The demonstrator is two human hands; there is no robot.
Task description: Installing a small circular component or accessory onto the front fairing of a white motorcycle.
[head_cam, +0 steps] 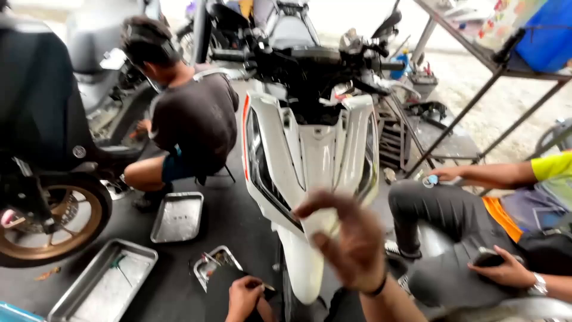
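Both hands work low at the white scooter front panel (310, 161): right hand (351, 241), blurred, fingers spread, touches its upright lower tip; left hand (244, 296) pinches a small tool beside it.

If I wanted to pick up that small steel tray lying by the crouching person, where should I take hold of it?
Probably by the raised rim of the small steel tray, on its near short edge. It lies flat on the floor with a low lip all round, so coming from above and pinching that lip looks easiest. The far end sits close to the crouching person.
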